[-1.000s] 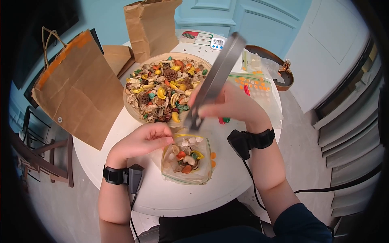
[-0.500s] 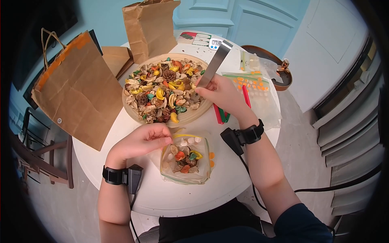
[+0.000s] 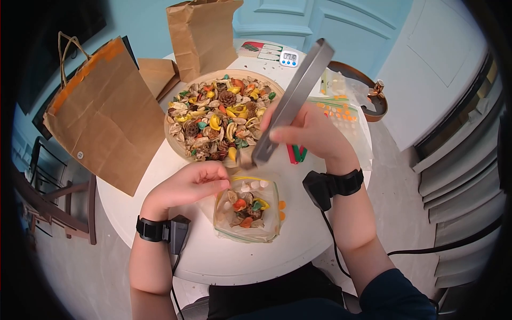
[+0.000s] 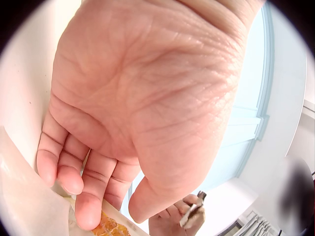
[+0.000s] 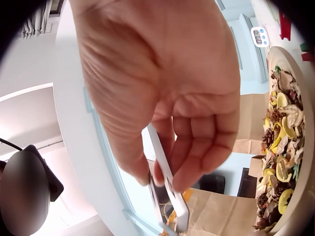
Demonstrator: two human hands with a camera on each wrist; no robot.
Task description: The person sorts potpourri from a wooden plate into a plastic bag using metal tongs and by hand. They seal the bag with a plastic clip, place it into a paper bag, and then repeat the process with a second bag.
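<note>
Metal tongs are gripped by my right hand above the table, their blurred lower ends beside a pale brown piece between bowl and bag. In the right wrist view, the thumb and fingers of the right hand hold the tongs. My left hand lies at the upper left rim of a clear zip bag that stands open with dried petals inside. In the left wrist view, the left hand has loosely bent fingers near the bag, thumb apart from them.
A round wooden bowl of potpourri stands behind the bag. Brown paper bags are at the left and back. A timer, red and green sticks and plastic bags with orange dots lie beyond the right hand.
My right hand moved the tongs to the bowl's right edge, then back toward the zip bag, where a pale piece now shows at their ends. The left hand has stayed in place.
</note>
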